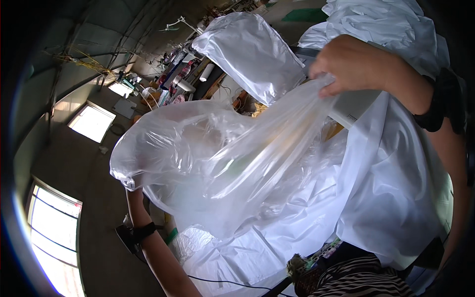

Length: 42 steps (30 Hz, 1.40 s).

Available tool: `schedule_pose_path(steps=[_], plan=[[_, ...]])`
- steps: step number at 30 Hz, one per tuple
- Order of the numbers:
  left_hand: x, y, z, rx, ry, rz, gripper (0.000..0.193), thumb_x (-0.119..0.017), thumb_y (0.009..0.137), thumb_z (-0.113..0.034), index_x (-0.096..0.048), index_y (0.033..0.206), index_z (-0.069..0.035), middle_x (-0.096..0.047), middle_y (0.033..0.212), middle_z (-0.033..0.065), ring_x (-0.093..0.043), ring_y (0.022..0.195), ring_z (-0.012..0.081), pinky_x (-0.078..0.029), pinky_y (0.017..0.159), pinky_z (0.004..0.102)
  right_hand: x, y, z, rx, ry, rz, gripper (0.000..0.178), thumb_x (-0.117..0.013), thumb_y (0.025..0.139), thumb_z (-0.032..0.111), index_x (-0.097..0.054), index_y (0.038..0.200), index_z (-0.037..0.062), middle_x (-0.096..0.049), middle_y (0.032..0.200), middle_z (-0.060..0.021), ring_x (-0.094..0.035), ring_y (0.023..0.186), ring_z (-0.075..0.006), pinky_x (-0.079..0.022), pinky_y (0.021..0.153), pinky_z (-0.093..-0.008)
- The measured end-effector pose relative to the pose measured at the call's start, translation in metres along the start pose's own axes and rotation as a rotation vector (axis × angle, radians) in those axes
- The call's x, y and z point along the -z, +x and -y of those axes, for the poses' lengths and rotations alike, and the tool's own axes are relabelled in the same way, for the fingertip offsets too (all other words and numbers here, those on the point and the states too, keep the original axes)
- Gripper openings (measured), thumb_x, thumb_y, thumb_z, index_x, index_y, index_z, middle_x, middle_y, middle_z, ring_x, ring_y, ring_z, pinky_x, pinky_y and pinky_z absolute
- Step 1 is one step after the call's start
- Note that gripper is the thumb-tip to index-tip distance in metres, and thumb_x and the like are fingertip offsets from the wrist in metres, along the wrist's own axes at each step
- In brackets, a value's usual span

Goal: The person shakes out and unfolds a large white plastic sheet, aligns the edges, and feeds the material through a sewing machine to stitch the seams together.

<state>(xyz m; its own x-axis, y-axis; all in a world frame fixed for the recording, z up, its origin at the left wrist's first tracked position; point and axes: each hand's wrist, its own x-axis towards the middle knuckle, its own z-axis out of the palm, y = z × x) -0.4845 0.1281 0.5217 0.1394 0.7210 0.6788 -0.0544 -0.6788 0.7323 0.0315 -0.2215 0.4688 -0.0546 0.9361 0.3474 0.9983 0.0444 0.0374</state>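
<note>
A large clear plastic bag [232, 163] stretches between my two hands, bunched and creased toward the right. My right hand [346, 64] pinches its gathered upper right end, fingers closed on the film. On the left, my left hand [142, 166] is inside or behind the bag's left end. The film blurs it, so its fingers cannot be made out. Below the bag, smooth white fabric [391, 178] spreads over the work surface and hangs down close to my body.
A silvery-white packed bundle [250, 52] lies beyond the bag. More white fabric [381, 24] is heaped at the far right. A pale machine or box edge [356, 106] shows beneath my right hand. A dark cable [222, 283] runs along the near edge. Bright windows [54, 227] stand at left.
</note>
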Motion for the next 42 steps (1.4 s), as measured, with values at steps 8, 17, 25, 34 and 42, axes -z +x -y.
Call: schedule_pose_path(steps=[8,17,25,34,42], plan=[[-0.052,-0.048,0.011,0.476,0.173,0.865,0.028,-0.063,0.099,-0.018,-0.061,0.122,-0.001,-0.064,0.106,0.0060,-0.062,0.085,0.0147,-0.054,0.079,0.0312,0.007,0.015,-0.012,-0.179,0.138,-0.086,0.023,-0.066,0.096,0.025,-0.067,0.094,0.0025,-0.058,0.072,-0.0089,-0.055,0.064,-0.0188,-0.045,0.064,-0.0339],[-0.182,-0.145,-0.026,0.015,0.572,0.644,0.043,-0.068,0.095,-0.023,-0.058,0.132,-0.003,-0.060,0.093,0.0059,-0.058,0.082,0.0146,-0.050,0.079,0.0304,0.031,0.067,0.093,0.307,1.010,-0.415,0.032,-0.063,0.101,0.028,-0.069,0.110,-0.0028,-0.069,0.086,-0.0041,-0.060,0.074,-0.0091,-0.049,0.068,-0.0260],[-0.044,-0.056,-0.018,-0.187,0.186,0.078,0.027,-0.056,0.100,-0.012,-0.061,0.124,-0.001,-0.065,0.105,0.0073,-0.064,0.087,0.0184,-0.055,0.086,0.0348,0.004,0.048,0.096,0.129,0.927,-0.321,0.025,-0.067,0.092,0.026,-0.070,0.100,0.0027,-0.073,0.091,-0.0133,-0.070,0.088,-0.0278,-0.053,0.082,-0.0383],[0.011,0.001,-0.029,0.045,0.394,0.072,0.035,-0.057,0.100,-0.022,-0.058,0.127,0.000,-0.064,0.123,0.0116,-0.064,0.108,0.0211,-0.055,0.092,0.0350,-0.033,0.033,0.096,0.080,0.840,-0.312,0.019,-0.065,0.094,0.022,-0.069,0.099,0.0033,-0.071,0.090,-0.0127,-0.068,0.084,-0.0278,-0.052,0.079,-0.0393],[0.079,-0.002,-0.134,-0.489,0.553,-0.422,0.040,-0.045,0.101,-0.020,-0.064,0.121,0.008,-0.070,0.117,0.0192,-0.071,0.102,0.0274,-0.060,0.092,0.0379,-0.074,0.006,0.094,0.045,0.819,0.062,0.019,-0.062,0.094,0.019,-0.069,0.100,0.0021,-0.071,0.090,-0.0130,-0.068,0.084,-0.0290,-0.052,0.079,-0.0394]])
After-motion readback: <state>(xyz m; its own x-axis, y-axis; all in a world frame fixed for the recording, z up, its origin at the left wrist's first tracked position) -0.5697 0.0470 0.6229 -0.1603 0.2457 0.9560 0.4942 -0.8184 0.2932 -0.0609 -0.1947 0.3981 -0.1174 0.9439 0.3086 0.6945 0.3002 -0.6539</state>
